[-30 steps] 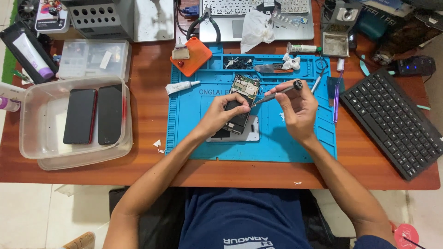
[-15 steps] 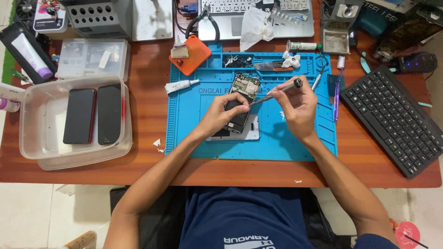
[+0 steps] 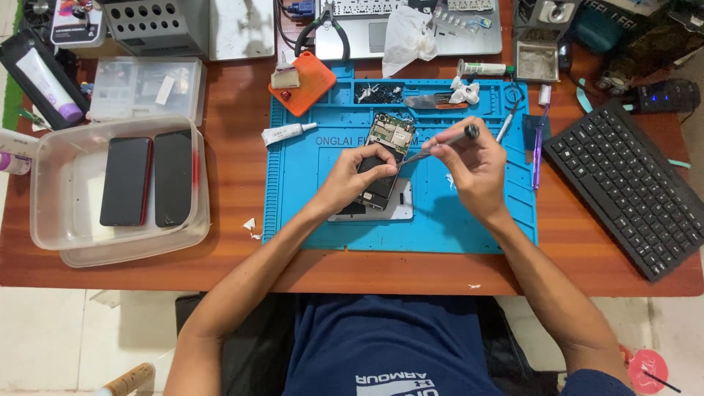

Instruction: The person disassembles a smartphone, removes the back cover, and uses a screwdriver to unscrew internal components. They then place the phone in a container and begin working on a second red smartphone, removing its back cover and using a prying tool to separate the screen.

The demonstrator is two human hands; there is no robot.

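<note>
1. my left hand (image 3: 350,178) fingers are wrapped around the open phone (image 3: 383,163), near the middle of the blue mat (image 3: 440,227).
2. my right hand (image 3: 473,165) fingers pinch a screwdriver (image 3: 440,145), its tip pointing to 9 o'clock at the phone.
3. a black keyboard (image 3: 631,191) lies at 3 o'clock on the surface (image 3: 235,176).

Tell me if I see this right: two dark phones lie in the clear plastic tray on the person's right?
Not quite. The head view shows the two dark phones lying in the clear plastic tray on the person's left, not right, away from both hands.
</note>
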